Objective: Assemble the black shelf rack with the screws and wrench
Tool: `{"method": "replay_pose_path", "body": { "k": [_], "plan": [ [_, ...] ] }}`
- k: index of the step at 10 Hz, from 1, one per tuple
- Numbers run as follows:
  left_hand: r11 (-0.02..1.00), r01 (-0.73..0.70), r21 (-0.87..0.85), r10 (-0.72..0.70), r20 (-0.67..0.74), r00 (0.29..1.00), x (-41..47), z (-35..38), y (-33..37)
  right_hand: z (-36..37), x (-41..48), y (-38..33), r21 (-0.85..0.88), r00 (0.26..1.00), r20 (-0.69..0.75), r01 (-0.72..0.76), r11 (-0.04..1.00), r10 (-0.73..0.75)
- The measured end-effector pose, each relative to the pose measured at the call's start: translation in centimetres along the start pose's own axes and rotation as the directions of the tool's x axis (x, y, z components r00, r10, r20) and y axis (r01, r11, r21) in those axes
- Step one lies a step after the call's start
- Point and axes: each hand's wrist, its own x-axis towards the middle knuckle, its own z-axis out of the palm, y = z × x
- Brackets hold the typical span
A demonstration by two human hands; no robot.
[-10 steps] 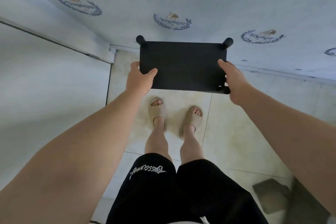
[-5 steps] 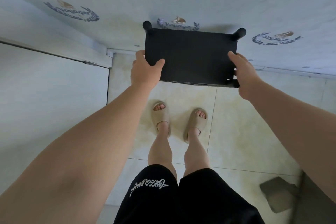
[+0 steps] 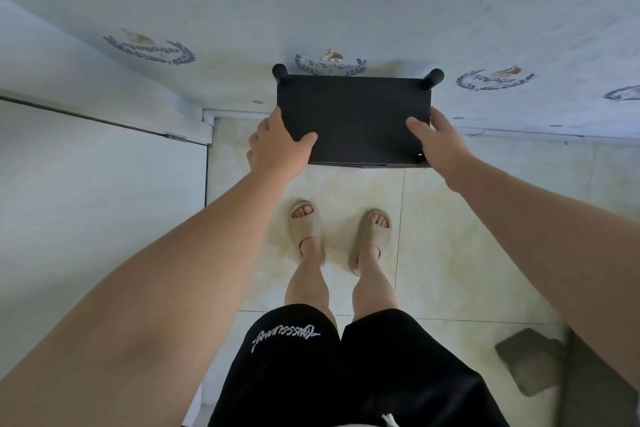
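Rack [image 3: 353,118] is gripped by left hand [image 3: 277,149], right hand [image 3: 440,144].

1. The black shelf rack [image 3: 353,118] shows only its top panel and two far post caps; whatever lies beneath is hidden.
2. The fingers of the left hand [image 3: 277,149] and the right hand [image 3: 440,146] vanish past the panel's sides.
3. The right forearm partly covers a dark slab [image 3: 526,360] on the floor.

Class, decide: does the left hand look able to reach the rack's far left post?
Probably yes: the left hand grips the rack by its left edge, and the far left post stands just beyond, nothing between.
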Motion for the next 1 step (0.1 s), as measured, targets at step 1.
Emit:
{"method": "replay_pose_path", "body": {
  "k": [1],
  "plan": [
    [0.974,-0.168,0.151,0.177,-0.046,0.983,-2.32,-0.67,0.72,0.01,-2.92,-0.69,-0.327,0.988,-0.03,0.136,0.935,-0.154]
  ]
}}
